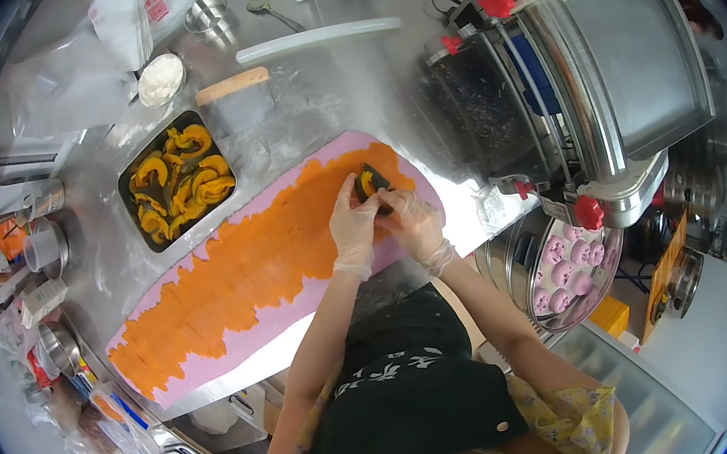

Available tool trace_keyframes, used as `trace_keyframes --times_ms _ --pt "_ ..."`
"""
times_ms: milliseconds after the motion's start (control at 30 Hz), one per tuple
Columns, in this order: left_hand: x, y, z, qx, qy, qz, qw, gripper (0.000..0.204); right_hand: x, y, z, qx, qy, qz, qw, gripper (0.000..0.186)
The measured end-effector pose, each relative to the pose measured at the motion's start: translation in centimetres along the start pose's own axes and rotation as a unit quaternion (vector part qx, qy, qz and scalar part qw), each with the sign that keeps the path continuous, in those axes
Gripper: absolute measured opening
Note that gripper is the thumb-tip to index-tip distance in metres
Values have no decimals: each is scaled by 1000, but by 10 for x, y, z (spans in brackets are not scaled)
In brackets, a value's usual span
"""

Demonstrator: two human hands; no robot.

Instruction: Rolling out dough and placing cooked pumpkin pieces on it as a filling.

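Note:
A long sheet of pink dough lies slantwise on the steel table, an uneven orange layer spread over most of its top. Above its right end, my two hands in clear gloves meet around a cooked pumpkin slice with dark green skin. My left hand pinches it from the left side. From the right, my right hand grips its lower end with the fingertips, which partly cover the slice. Left of the dough, a dark rectangular tray holds several more pumpkin slices.
A dough sheeter with red knobs stands at the right. Below it, a round steamer holds pink shaped buns. Behind the tray lie a wooden-handled scraper, a bowl of white powder and a white rod. Knives and containers line the left edge.

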State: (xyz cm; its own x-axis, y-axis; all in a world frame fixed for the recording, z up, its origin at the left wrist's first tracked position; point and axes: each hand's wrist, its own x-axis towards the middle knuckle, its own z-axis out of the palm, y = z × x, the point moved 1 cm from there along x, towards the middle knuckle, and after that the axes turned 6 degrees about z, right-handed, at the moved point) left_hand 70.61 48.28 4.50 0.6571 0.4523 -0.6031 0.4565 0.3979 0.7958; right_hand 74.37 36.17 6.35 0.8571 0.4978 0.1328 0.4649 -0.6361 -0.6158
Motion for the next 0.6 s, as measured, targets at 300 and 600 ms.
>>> trace_keyframes --times_ms 300,600 --pt "11 -8 35 230 17 103 968 68 0 41 9 217 5 299 929 33" --pt "17 -6 29 407 7 358 840 50 -1 41 6 86 19 192 978 28"
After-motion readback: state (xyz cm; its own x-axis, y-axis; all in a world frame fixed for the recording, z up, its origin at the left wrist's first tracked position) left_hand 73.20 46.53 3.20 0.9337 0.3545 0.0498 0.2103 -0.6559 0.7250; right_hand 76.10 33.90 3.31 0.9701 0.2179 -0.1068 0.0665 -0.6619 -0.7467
